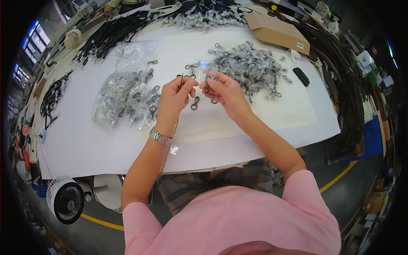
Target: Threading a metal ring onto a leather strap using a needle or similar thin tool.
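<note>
Holds a dark metal clip (207,88) in the fingertips of the right hand (227,94), with a narrow grip and clear wrap (203,77) at its upper end, just above the white worktop (89,144). Pinches a thin dark thing (182,79) in the left hand (173,98), also with a narrow grip; too small to tell its kind. Could lose the clip through slick plastic under the fingertips. Could nick the right fingers with the thin thing, if pointed, with both hands so close together. Could sweep the loose clip (195,103) away with a low wrist, or snag the plastic heap (112,95) with the watch (161,136) near its edge.
</note>
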{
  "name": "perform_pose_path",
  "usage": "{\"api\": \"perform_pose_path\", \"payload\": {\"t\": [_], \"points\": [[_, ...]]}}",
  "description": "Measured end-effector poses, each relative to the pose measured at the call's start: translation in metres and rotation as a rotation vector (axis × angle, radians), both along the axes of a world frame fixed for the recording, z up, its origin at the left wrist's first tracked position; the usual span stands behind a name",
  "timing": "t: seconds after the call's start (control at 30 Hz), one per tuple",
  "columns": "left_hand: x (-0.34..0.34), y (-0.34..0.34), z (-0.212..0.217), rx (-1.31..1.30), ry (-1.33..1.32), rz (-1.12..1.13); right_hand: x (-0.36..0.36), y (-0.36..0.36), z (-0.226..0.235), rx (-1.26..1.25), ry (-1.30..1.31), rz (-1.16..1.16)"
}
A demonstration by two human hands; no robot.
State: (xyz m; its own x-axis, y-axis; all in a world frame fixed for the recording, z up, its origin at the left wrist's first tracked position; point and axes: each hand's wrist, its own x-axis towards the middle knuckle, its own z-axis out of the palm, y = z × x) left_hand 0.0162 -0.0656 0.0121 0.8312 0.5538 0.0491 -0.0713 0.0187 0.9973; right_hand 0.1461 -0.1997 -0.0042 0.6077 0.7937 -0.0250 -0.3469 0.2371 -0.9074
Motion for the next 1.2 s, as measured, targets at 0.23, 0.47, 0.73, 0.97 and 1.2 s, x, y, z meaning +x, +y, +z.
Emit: {"api": "perform_pose_path", "payload": {"t": [0.23,0.47,0.73,0.97,1.2], "points": [[-0.002,0.015,-0.006,-0.053,-0.028,-0.190,0.005,0.000,-0.002,-0.040,-0.042,0.356],[0.002,0.008,-0.013,0.189,-0.050,-0.025,0.005,-0.003,0.006,-0.213,-0.498,0.309],[-0.004,0.006,0.004,0.149,-0.159,-0.111,0.025,-0.006,0.001,-0.012,0.432,0.721],[-0.007,0.021,0.001,-0.082,-0.108,-0.226,0.019,-0.005,0.002,-0.108,0.241,0.528],[-0.008,0.029,0.004,0.051,0.066,-0.052,0.014,-0.007,0.012,-0.200,-0.208,0.240]]}}
